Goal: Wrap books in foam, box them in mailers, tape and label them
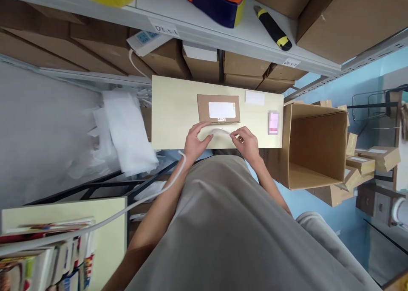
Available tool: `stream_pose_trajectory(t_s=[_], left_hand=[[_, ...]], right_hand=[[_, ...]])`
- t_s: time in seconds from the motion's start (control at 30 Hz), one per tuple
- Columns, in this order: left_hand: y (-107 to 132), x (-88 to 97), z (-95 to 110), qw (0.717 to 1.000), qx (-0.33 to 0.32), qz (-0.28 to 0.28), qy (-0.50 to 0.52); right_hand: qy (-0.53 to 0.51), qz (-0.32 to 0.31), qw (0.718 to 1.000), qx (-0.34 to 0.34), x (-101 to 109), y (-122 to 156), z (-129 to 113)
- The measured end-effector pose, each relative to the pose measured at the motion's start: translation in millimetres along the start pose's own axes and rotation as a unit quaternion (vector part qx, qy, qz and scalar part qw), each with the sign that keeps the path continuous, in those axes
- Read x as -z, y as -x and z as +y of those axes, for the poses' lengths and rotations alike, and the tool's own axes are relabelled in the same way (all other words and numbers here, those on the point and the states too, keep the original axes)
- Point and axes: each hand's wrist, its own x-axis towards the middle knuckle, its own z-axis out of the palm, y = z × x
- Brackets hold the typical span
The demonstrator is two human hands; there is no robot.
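Note:
A small brown cardboard box (203, 108) lies on the pale yellow table in front of me, with a white label (221, 109) on its top. Between my hands, just on the near side of the box, is a thin curved white strip (220, 131), perhaps paper. My right hand (247, 142) is closed in a pinch on the strip's right end. My left hand (196, 141) has thumb and fingers apart; its fingertips are at the box's near left corner and its thumb is close to the strip's left end.
On the table (175, 112) are a white paper slip (255, 97) and a blurred pink phone-like item (273, 122). A large open carton (315, 144) stands at the right. Above, a shelf holds tape (216, 4) and a utility knife (273, 29). A white cable (143, 204) crosses my left arm.

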Motion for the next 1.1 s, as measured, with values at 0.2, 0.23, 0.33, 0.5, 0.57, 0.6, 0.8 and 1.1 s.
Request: stream_pose_trajectory(t_s=[0.2, 0.23, 0.33, 0.5, 0.57, 0.6, 0.8, 1.1], left_hand=[[-12.5, -7.7, -4.6, 0.99, 0.097, 0.08, 0.068], [-13.7, -7.7, -4.8, 0.989, 0.099, 0.085, 0.067], [-17.9, -7.4, -5.7, 0.991, 0.087, 0.084, 0.049], [-26.5, -11.9, -9.7, 0.996, 0.048, 0.074, 0.034], [-28.5, -14.1, -10.5, 0.997, 0.031, 0.065, 0.027], [-28.9, -14.8, -10.5, 0.998, 0.023, 0.062, 0.019], [-27.0, -13.8, -11.3, 0.997, 0.017, 0.063, -0.05], [-37.8, -2.6, -22.8, 0.997, 0.045, 0.044, -0.051]], right_hand=[[-0.098, 0.003, 0.995, -0.011, 5.5, 1.4, -2.7], [-0.115, 0.005, 0.993, -0.018, 6.2, 0.7, -1.9], [-0.151, 0.006, 0.988, -0.045, 7.6, -2.9, 3.6], [-0.158, 0.006, 0.986, -0.056, 10.7, -11.3, 14.7], [-0.151, 0.008, 0.987, -0.058, 12.3, -14.1, 18.0], [-0.145, 0.009, 0.987, -0.062, 12.9, -15.3, 19.5], [-0.123, 0.023, 0.988, -0.086, 10.6, -20.4, 31.2], [-0.105, 0.004, 0.988, -0.116, 5.9, -48.2, 54.3]])
